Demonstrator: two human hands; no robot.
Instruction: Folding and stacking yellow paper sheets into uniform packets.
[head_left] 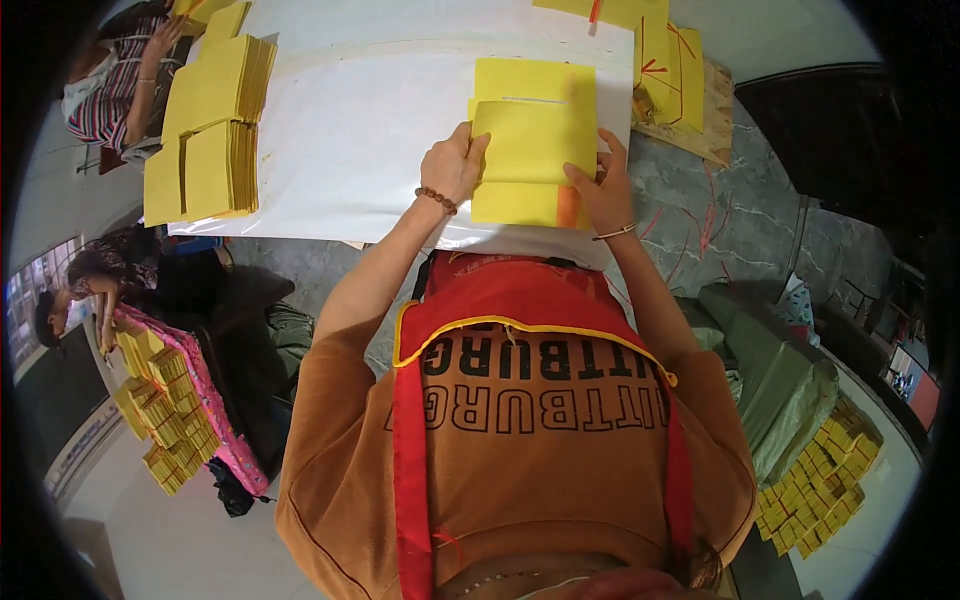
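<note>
In front of me, over the near edge of the white-covered table, is a stack of yellow paper sheets, their edges offset from one another. The lowest sheet shows an orange patch near its right corner. My left hand, with a beaded bracelet at its wrist, pinches the stack's left edge. At the right edge my right hand grips the sheets, thumb on top and the other fingers bent along the side. What lies beneath the sheets is hidden.
Piles of yellow paper line the table's left end. Red-tied yellow bundles rest on a wooden board at the right. Two other people are at the left, one beside a pink-covered table with yellow bundles. More bundles lie at lower right.
</note>
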